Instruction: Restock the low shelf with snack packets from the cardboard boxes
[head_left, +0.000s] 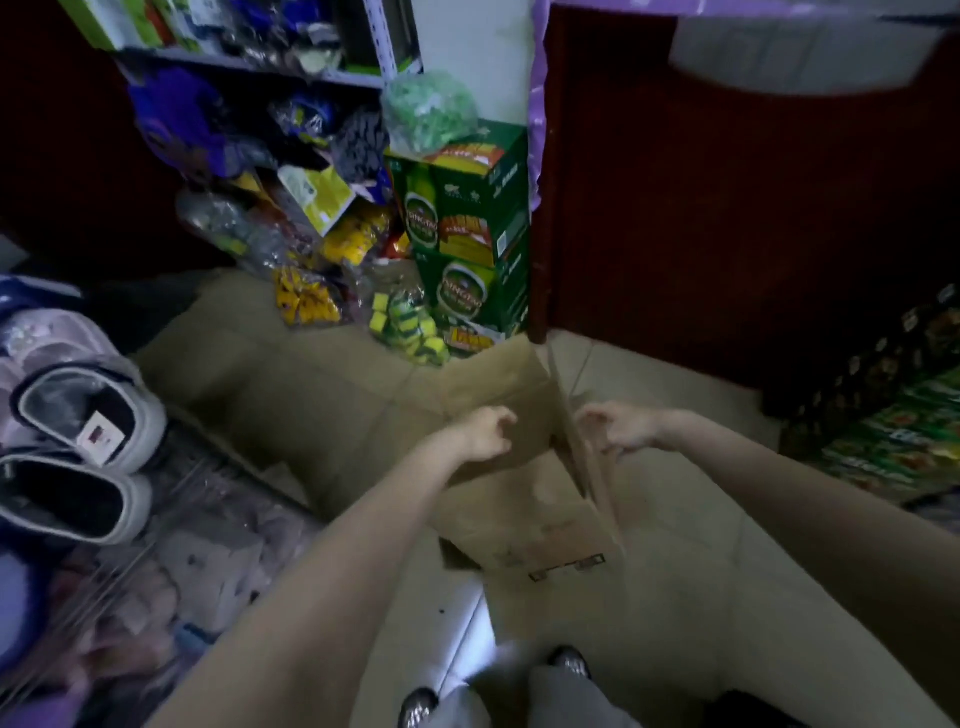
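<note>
Nearest the camera, a cardboard box (524, 499) is held up off the tiled floor (675, 519) between two outstretched arms, and its near panel and a raised flap are turned towards the viewer. The left hand (485, 434) is closed over the box's upper edge on one side, while the right hand (621, 428) is curled around the upright flap on the other; both fists are nearly shut on card, and no packet is held in either. What the box contains cannot be told, since its inside is hidden (it may well be empty). The step in hand is judged to be the handling or opening of a box, not yet the placing of stock. For the next move, the box would need to be set down and its flaps parted so that packets can be reached. Farther off, a flattened carton (291, 374) lies on the floor, and beyond it loose snack packets (311, 301) are heaped under the low shelf (249, 65), beside stacked green beer cartons (472, 234) whose contents are sealed from view.
</note>
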